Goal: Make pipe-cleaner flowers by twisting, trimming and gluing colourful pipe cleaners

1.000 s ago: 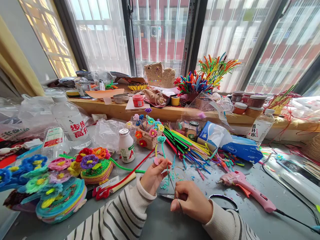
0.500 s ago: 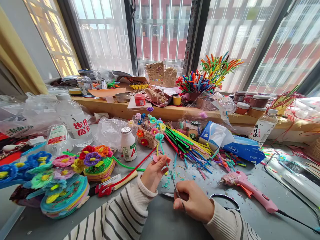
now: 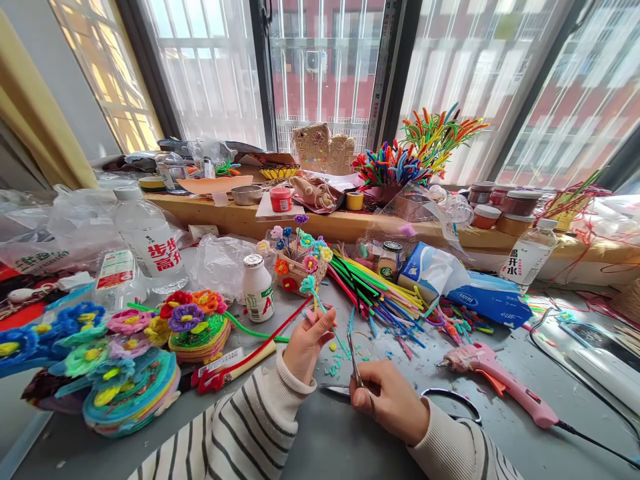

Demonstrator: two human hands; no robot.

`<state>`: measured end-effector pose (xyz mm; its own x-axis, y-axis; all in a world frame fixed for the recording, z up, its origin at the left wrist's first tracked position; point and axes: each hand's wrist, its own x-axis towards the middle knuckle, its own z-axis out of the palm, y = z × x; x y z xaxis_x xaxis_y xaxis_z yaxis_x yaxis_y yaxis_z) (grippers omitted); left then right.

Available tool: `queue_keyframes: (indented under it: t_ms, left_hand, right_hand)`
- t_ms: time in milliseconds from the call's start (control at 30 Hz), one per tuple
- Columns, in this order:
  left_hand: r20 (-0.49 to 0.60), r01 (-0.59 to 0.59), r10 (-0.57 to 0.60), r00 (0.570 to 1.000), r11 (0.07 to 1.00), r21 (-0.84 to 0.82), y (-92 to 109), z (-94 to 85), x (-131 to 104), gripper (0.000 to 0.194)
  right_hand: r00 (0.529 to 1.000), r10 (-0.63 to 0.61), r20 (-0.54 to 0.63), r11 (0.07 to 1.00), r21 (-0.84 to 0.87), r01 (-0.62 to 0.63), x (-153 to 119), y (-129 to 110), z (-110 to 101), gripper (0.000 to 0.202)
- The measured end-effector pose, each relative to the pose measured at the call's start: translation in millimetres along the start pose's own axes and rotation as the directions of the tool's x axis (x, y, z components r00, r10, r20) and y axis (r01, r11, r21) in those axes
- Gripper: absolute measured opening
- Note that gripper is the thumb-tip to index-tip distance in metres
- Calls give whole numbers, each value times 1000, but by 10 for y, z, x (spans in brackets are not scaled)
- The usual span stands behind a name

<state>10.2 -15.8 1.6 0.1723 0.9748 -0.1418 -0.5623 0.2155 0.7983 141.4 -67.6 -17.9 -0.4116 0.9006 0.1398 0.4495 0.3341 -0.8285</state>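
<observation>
My left hand (image 3: 307,340) pinches the stem of a turquoise pipe-cleaner flower (image 3: 309,285), whose head stands just above my fingertips. The stem's lower end points down to the right, toward the small scissors (image 3: 354,360). My right hand (image 3: 390,400) holds those scissors upright, with the blades near the stem end. Turquoise fuzz clippings (image 3: 334,368) lie on the grey table (image 3: 330,437) between and behind my hands. Larger scissors with a dark handle (image 3: 453,403) lie partly under my right hand. Behind my left hand stands a woven basket (image 3: 295,267) of small flowers.
Flower-topped pieces (image 3: 133,393) and a white bottle (image 3: 258,290) are at left. Bundled pipe cleaners (image 3: 373,290) lie behind my hands. A pink glue gun (image 3: 515,387) with a cable, and a blue tissue pack (image 3: 487,299), are at right. Jars and craft materials line the wooden sill (image 3: 335,223).
The turquoise flower has tilted and moved down and left, and its stem now slants more. The small scissors have shifted slightly right, away from the stem.
</observation>
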Motion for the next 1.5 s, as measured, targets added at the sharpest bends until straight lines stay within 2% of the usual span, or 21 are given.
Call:
queue_keyframes:
  t_ms: [100, 267, 433, 567, 700, 900, 1067, 1333, 1500]
  left_hand:
    - [-21, -38, 39, 999, 998, 52, -3, 4, -2, 24]
    - [9, -28, 27, 1000, 994, 106, 7, 13, -3, 27]
    - [43, -38, 32, 999, 988, 147, 4, 3, 3, 25]
    - [47, -52, 47, 998, 992, 113, 1, -8, 8, 24]
    - [-19, -46, 47, 999, 997, 55, -2, -20, 21, 21]
    - [-56, -18, 17, 998, 1000, -16, -24, -50, 32, 17]
    - [-3, -5, 5, 1000, 1000, -14, -8, -31, 3, 15]
    - [132, -46, 35, 991, 996, 82, 11, -12, -22, 18]
    - [162, -68, 44, 986, 987, 145, 15, -8, -28, 21]
  right_hand:
    - [999, -16, 36, 1000, -11, 16, -4, 14, 12, 64]
    - [992, -102, 71, 995, -13, 103, -10, 18, 8, 65]
    - [990, -137, 40, 990, -19, 137, 7, 34, 18, 62]
    - [991, -129, -39, 992, -15, 128, 28, 48, 49, 58]
    - [990, -111, -87, 994, -26, 110, 33, 29, 55, 58]
    - [998, -68, -6, 997, 25, 68, 6, 5, 27, 63]
    - [996, -58, 63, 998, 20, 57, 0, 9, 24, 69]
    - [973, -199, 119, 979, 67, 192, -7, 10, -17, 71]
    - [971, -210, 113, 973, 119, 196, -3, 19, -15, 68]
